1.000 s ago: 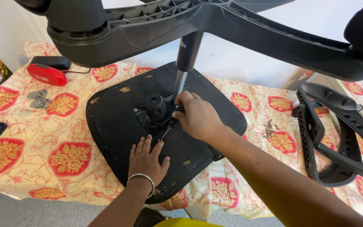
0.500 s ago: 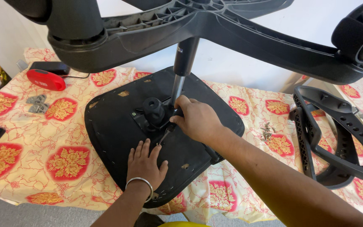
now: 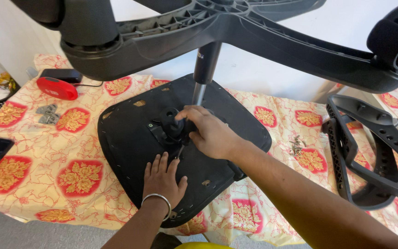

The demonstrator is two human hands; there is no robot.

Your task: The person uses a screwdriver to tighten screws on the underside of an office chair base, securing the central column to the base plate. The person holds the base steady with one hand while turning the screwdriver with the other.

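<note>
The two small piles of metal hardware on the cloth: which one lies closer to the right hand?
The pile of screws right of the black seat pan. It lies just past the right hand; the grey brackets lie far left, beside the red device.

A plain white wall [image 3: 272,69] rises behind a table draped in a yellow cloth [image 3: 33,152] printed with red floral squares. Grey floor [image 3: 33,235] shows below the table's near edge. Even daylight falls across everything, brightest on the wall.

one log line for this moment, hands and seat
left hand: flat on seat underside | right hand: at black knob | chair base: overhead
</note>
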